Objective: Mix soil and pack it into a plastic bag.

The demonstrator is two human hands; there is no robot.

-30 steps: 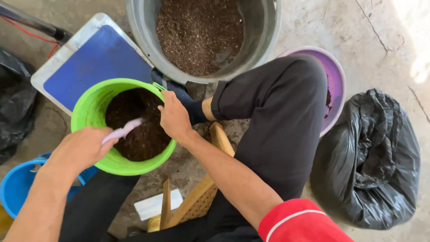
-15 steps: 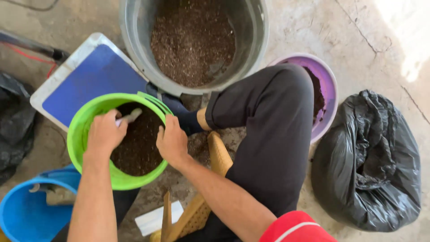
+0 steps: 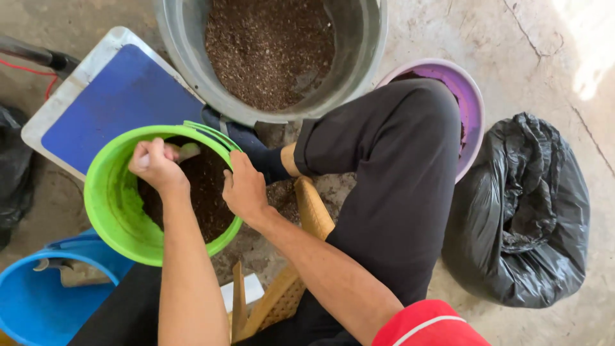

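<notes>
The green bucket (image 3: 118, 211) holds dark soil (image 3: 198, 192); the left hand (image 3: 157, 165) reaches inside it, fingers clamped on a pale tool (image 3: 182, 152) — the right hand (image 3: 243, 189) grips its near rim, fingers curled together; beyond the bucket, a grey tub (image 3: 365, 57) of soil.

Soft daylight, sharp focus; sun glare washes out the top right floor (image 3: 589, 57)

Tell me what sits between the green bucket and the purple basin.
In the head view, the person's bent leg in dark trousers lies between the green bucket and purple basin.
</notes>
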